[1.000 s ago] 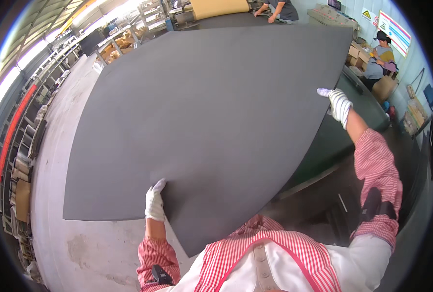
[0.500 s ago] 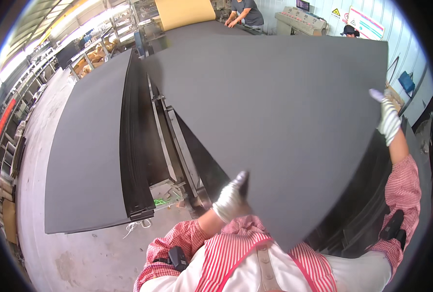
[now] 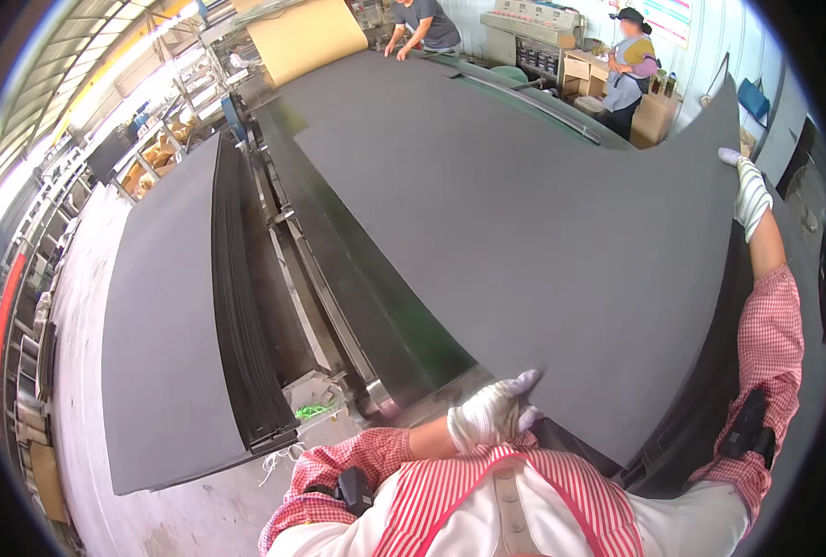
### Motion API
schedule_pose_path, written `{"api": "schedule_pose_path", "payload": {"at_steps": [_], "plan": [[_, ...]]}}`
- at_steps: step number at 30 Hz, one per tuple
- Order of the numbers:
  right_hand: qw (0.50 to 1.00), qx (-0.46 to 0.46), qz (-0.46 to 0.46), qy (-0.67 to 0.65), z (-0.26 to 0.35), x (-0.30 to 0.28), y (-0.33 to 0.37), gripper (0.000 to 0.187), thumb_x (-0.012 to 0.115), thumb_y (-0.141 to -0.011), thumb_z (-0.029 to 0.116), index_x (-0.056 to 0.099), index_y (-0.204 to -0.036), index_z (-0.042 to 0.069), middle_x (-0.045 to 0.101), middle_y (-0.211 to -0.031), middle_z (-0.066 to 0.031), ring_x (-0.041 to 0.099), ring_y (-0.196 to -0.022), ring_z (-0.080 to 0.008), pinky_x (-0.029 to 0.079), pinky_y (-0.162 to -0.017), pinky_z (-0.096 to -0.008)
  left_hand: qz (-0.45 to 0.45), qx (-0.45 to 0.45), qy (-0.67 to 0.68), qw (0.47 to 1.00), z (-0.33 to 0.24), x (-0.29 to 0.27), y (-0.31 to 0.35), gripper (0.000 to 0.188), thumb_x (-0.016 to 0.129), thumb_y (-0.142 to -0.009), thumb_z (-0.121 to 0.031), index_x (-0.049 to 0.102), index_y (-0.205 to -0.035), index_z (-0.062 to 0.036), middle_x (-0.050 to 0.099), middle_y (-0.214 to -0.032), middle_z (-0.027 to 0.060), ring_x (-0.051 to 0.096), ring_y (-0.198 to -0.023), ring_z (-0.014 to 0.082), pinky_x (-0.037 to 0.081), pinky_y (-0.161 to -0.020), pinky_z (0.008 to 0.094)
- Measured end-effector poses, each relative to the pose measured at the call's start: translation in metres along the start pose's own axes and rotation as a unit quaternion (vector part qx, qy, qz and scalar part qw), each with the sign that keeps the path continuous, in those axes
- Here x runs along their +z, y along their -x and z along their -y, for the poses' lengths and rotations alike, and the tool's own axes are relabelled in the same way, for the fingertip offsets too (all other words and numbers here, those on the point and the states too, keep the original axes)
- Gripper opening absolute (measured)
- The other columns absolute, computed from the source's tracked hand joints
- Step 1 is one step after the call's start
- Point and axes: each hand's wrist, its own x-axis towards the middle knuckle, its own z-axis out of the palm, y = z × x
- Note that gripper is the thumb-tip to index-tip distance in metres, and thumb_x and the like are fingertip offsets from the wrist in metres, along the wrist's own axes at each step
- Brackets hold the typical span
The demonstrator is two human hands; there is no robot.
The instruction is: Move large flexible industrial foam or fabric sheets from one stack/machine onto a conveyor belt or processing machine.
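A large, flexible dark grey sheet (image 3: 543, 223) stretches across the middle from the far machine toward my body. Its far right part curves upward to a raised corner. My left hand (image 3: 494, 411), in a white glove, is closed on the sheet's near edge with the thumb on top. Out at the right, my gloved right hand (image 3: 753, 197) grips the right edge, its thumb over the face and its other fingers partly hidden. Under the sheet lies a dark belt-like surface (image 3: 376, 302), bare along the sheet's left side.
Left of the metal rails (image 3: 325, 302) lies a stack of dark grey sheets (image 3: 167, 325). A tan roll or sheet (image 3: 306, 42) stands at the far end, beside a bending co-worker (image 3: 427, 28). Another person (image 3: 626, 70) stands near a control console (image 3: 532, 23). More dark sheets lie low at right.
My left hand has moved right and slightly nearer with the sheet's edge. The sheet has shifted right, baring more belt, and its far edge dips, revealing the standing person.
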Motion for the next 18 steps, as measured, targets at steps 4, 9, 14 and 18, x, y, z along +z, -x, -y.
{"api": "schedule_pose_path", "payload": {"at_steps": [4, 9, 14, 18], "plan": [[1.000, -0.010, -0.019, 0.001, -0.004, -0.020, -0.013, 0.040, 0.064, -0.072, 0.026, 0.055, -0.106, 0.008, 0.060, -0.093, -0.0073, 0.057, -0.083, -0.0207, 0.047, -0.073, -0.0351, -0.036, 0.029, 0.004, 0.999, -0.009, -0.016, -0.019, 0.035, 0.043, -0.093, -0.032, 0.051, -0.111, -0.0037, 0.063, -0.075, 0.0134, 0.060, -0.050, 0.0217, 0.052, -0.042, 0.0288], [0.995, 0.002, -0.076, 0.066, -0.015, -0.028, -0.015, 0.036, 0.063, -0.072, 0.032, 0.056, -0.103, 0.016, 0.060, -0.092, -0.0007, 0.055, -0.082, -0.0149, 0.042, -0.069, -0.0322, -0.073, -0.027, 0.033, 0.996, -0.029, -0.055, -0.052, 0.023, 0.048, -0.092, -0.025, 0.055, -0.112, -0.0164, 0.056, -0.092, -0.0022, 0.048, -0.060, 0.0090, 0.042, -0.048, 0.0173], [0.996, 0.058, -0.008, 0.069, -0.053, -0.013, -0.015, 0.037, 0.061, -0.075, 0.030, 0.056, -0.107, 0.011, 0.060, -0.100, -0.0063, 0.058, -0.088, -0.0208, 0.045, -0.077, -0.0380, -0.187, 0.107, -0.039, 0.976, -0.070, -0.109, -0.098, 0.021, 0.053, -0.089, -0.024, 0.057, -0.098, -0.0058, 0.064, -0.082, 0.0076, 0.060, -0.054, 0.0167, 0.043, -0.034, 0.0204], [0.935, 0.152, 0.070, 0.311, -0.060, 0.030, 0.010, 0.063, 0.068, -0.074, 0.028, 0.041, -0.124, 0.000, 0.051, -0.119, -0.0176, 0.058, -0.086, -0.0271, 0.047, -0.074, -0.0397, -0.193, 0.204, -0.162, 0.946, -0.123, -0.187, -0.139, 0.025, 0.055, -0.088, -0.028, 0.056, -0.102, -0.0074, 0.062, -0.091, 0.0106, 0.062, -0.073, 0.0200, 0.050, -0.050, 0.0286]]}}
